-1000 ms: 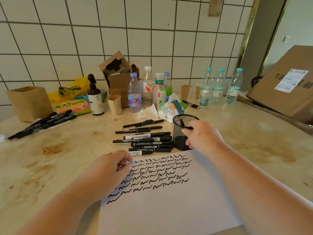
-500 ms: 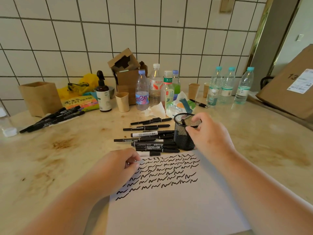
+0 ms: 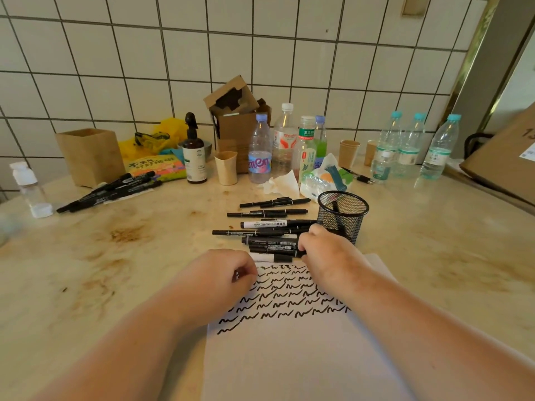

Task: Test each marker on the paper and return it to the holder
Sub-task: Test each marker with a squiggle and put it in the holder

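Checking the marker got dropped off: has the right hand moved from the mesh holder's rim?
Yes. The right hand has come down from the mesh holder rim to the markers lying beside it.

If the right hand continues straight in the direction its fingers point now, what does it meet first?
Probably the pile of black markers: the right hand reaches left, its fingers already at the nearest marker ends. Whether it grips one is unclear.

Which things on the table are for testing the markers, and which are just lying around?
For the job:
markers in the middle
mesh holder
paper with squiggles
right hand, reaching into the markers
left hand, curled at the paper's edge

Just lying about:
water bottles
paper cups
spray bottle
cardboard box
tissue
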